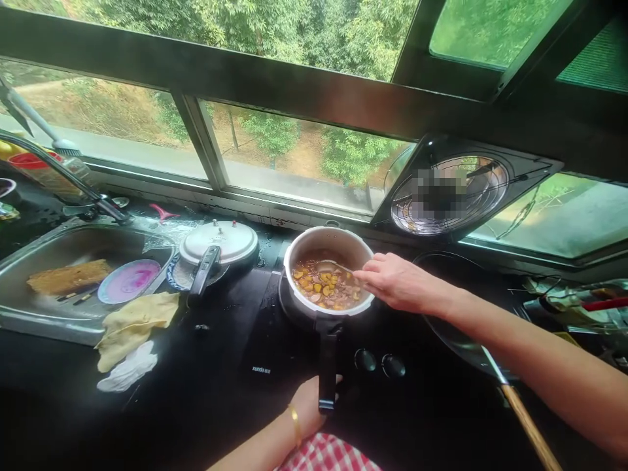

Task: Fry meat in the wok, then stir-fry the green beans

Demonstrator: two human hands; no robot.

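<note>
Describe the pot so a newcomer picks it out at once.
Below the wide window runs a black counter with a sink at the picture's left. Right of that sink, past a silver lid, stands a round metal pot, its black handle gripped by the left hand. Unlike the lid, it is deep and open, showing yellow food pieces and a spoon held by the right hand.

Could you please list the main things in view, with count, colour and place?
pot: 1, silver, centre, on the black cooktop
food pieces: many, yellow and brown, in the pot
spoon: 1, metallic, in the pot
lid: 1, silver, left of the pot
sink: 1, metallic, far left
plate: 1, pink, in the sink
cloths: 2, yellowish and white, by the sink
tap: 1, dark, behind the sink
left hand: 1, gold bracelet, at the pot's handle
right hand: 1, bare, holding the spoon
</note>
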